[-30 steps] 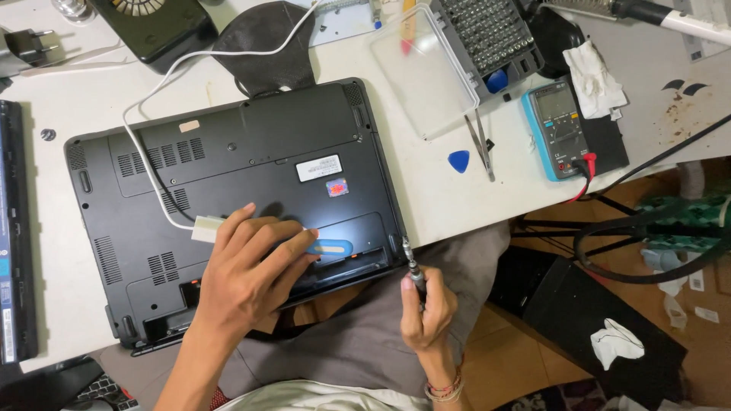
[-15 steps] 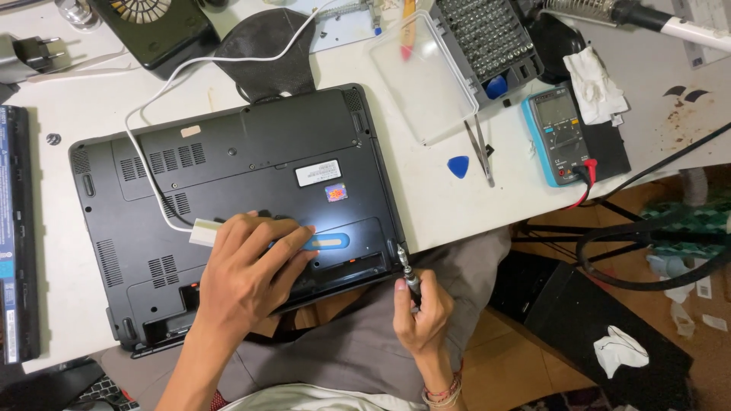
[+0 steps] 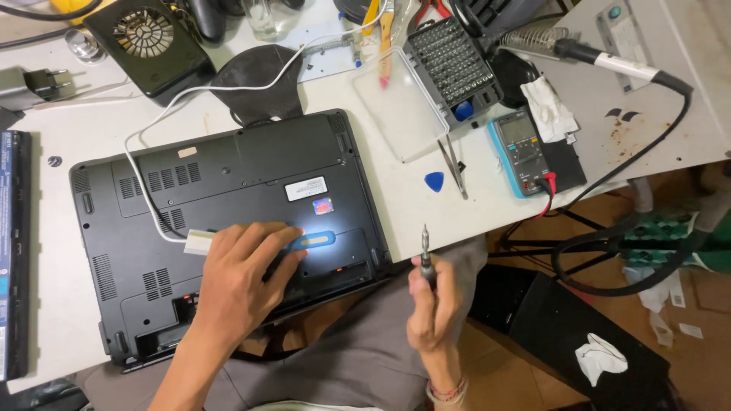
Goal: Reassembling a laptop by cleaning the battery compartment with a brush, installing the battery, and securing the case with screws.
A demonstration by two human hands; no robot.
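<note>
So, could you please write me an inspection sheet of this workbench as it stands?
Surface: white table, crowded at the far edge.
Job's things: black laptop bottom up; small lit blue lamp on it; screwdriver.
Clutter: bit case, multimeter, blue pick, tweezers, fan.
Grippers: left hand rests on the laptop; right hand holds the screwdriver upright, off the laptop.
Cables: white cable across the laptop.
Surroundings: brown floor, black cables.
</note>
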